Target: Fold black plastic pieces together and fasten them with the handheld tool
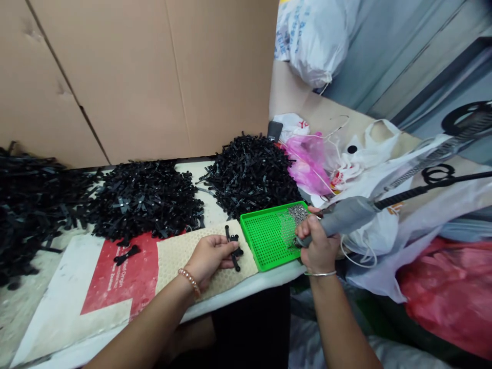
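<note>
Thumb and fingers of my left hand [213, 256] are closed on a small black part [232, 248], just above a beige textured mat [180, 261]. My right hand [320, 246] is wrapped round a grey power screwdriver [346, 218], its tip pointing down over the right part of a green perforated tray [265, 241]. Small silver screws [298, 212] are heaped in the tray's far right corner. Whether a screw sits on the tip is too small to tell.
Heaps of black parts lie at the left [34, 205], centre left [146, 197] and behind the tray [253, 171]. Cardboard [134, 77] stands behind them. Plastic bags [311, 159] crowd the right, under the tool's coiled cord [418, 164].
</note>
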{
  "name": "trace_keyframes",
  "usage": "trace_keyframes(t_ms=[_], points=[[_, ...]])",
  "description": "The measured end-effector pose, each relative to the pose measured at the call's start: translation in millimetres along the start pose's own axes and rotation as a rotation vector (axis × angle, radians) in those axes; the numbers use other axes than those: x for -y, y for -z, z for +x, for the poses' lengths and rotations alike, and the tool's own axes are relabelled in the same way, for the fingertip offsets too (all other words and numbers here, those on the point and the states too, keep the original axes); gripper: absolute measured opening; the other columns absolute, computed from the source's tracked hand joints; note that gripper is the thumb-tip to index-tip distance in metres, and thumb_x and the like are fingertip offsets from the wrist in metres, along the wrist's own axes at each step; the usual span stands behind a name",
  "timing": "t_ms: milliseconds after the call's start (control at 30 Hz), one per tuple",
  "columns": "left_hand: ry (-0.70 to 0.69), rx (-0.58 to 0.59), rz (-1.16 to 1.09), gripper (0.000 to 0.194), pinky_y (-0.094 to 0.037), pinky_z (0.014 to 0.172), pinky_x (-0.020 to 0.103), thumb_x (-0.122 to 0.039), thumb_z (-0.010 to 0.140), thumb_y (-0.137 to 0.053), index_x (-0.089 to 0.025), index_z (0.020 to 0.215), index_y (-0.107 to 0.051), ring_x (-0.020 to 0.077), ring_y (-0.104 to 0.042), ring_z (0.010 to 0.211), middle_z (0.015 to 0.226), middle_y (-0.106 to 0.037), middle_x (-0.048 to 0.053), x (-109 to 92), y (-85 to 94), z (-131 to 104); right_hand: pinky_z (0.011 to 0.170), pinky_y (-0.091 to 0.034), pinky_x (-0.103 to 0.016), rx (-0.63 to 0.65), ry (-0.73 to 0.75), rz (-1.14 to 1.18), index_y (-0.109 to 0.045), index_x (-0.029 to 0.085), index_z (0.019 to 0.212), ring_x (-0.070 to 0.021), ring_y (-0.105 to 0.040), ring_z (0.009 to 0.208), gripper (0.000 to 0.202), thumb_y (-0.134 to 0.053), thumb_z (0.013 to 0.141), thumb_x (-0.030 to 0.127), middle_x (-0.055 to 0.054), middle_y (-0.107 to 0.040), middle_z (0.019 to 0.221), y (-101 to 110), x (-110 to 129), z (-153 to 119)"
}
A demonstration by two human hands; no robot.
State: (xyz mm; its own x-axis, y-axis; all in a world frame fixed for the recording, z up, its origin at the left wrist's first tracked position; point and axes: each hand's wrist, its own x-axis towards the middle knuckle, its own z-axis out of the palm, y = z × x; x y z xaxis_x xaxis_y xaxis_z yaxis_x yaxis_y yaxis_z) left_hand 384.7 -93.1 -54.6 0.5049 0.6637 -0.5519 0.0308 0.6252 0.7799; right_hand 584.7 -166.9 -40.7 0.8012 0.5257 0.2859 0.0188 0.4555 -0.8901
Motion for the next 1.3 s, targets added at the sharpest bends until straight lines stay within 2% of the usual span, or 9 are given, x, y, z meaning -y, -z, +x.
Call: trace_keyframes(t_ms=[233, 600, 733, 833, 967, 1067, 1200, 1300], points=[[0.009, -0.003, 0.022, 0.011, -0.054, 0.053, 0.019, -0.014, 0.075, -0.071, -0.010, 0.071, -0.061, 0.0134, -0.066, 0.063, 0.071, -0.070, 0.009, 0.8, 0.4, -0.1, 0.042, -0.034, -0.020, 0.030, -0.040, -0.008, -0.062, 0.016, 0.088, -0.0071, -0.039, 0.041, 0.026, -0.074, 0.071, 0.031, 0.008, -0.044, 0.047, -1.3, 0.1, 0.5], [0.017, 0.003, 0.006, 0.018, -0.054, 0.053, 0.020, -0.018, 0.070, -0.077, -0.011, 0.069, -0.061, 0.0140, -0.066, 0.062, 0.070, -0.070, 0.009, 0.2, 0.0, -0.1, 0.042, -0.035, -0.020, 0.056, -0.033, -0.036, -0.061, 0.017, 0.086, -0.0076, -0.041, 0.042, 0.022, -0.073, 0.074, 0.031, 0.007, -0.044, 0.049, 2.2, -6.7, -0.2], [0.011, -0.003, -0.003, 0.016, -0.054, 0.052, 0.020, -0.016, 0.071, -0.075, -0.010, 0.069, -0.061, 0.0133, -0.065, 0.060, 0.068, -0.069, 0.008, 0.3, -0.4, 0.3, 0.042, -0.034, -0.020, 0.065, -0.025, -0.036, -0.061, 0.017, 0.085, -0.0076, -0.040, 0.041, 0.022, -0.074, 0.073, 0.031, 0.007, -0.044, 0.048, 2.8, -8.0, -0.1], [0.012, -0.001, -0.025, 0.012, -0.054, 0.052, 0.021, -0.012, 0.075, -0.071, -0.010, 0.069, -0.060, 0.0129, -0.065, 0.059, 0.066, -0.068, 0.006, 1.3, -0.8, 1.5, 0.043, -0.034, -0.020, 0.048, -0.016, -0.019, -0.062, 0.018, 0.090, -0.0076, -0.039, 0.042, 0.025, -0.075, 0.071, 0.028, 0.008, -0.044, 0.049, -1.1, -0.4, 0.9], [0.008, -0.008, -0.039, 0.013, -0.052, 0.048, 0.019, -0.007, 0.077, -0.067, -0.010, 0.068, -0.058, 0.0114, -0.063, 0.056, 0.064, -0.066, 0.004, 2.3, -1.2, 2.9, 0.045, -0.036, -0.019, 0.044, -0.020, 0.112, -0.061, 0.022, 0.086, -0.0066, -0.033, 0.042, 0.022, -0.075, 0.070, 0.029, 0.009, -0.040, 0.049, -17.1, 22.2, -1.5], [-0.002, -0.006, -0.057, 0.015, -0.053, 0.048, 0.019, -0.006, 0.077, -0.067, -0.011, 0.066, -0.057, 0.0118, -0.063, 0.056, 0.061, -0.064, 0.003, 2.1, -1.7, 2.4, 0.045, -0.036, -0.018, 0.122, -0.101, 0.244, -0.062, 0.022, 0.083, -0.0056, -0.028, 0.040, 0.021, -0.073, 0.072, 0.035, 0.010, -0.035, 0.047, -39.4, 33.8, -13.6], [-0.014, -0.019, -0.053, 0.017, -0.052, 0.047, 0.019, -0.008, 0.075, -0.069, -0.011, 0.065, -0.056, 0.0110, -0.061, 0.053, 0.060, -0.063, 0.003, 2.4, -2.1, 2.7, 0.044, -0.035, -0.018, 0.237, -0.263, 0.313, -0.065, 0.022, 0.089, -0.0056, -0.031, 0.039, 0.023, -0.073, 0.072, 0.036, 0.010, -0.036, 0.047, -72.8, 26.4, -37.3], [-0.021, -0.014, -0.060, 0.018, -0.053, 0.048, 0.021, -0.008, 0.075, -0.069, -0.012, 0.066, -0.054, 0.0112, -0.061, 0.053, 0.060, -0.062, 0.002, 4.6, -1.9, 5.2, 0.044, -0.035, -0.017, 0.256, -0.300, 0.297, -0.064, 0.021, 0.090, -0.0057, -0.033, 0.040, 0.023, -0.073, 0.073, 0.033, 0.009, -0.038, 0.047, -87.1, 14.2, -47.6]])
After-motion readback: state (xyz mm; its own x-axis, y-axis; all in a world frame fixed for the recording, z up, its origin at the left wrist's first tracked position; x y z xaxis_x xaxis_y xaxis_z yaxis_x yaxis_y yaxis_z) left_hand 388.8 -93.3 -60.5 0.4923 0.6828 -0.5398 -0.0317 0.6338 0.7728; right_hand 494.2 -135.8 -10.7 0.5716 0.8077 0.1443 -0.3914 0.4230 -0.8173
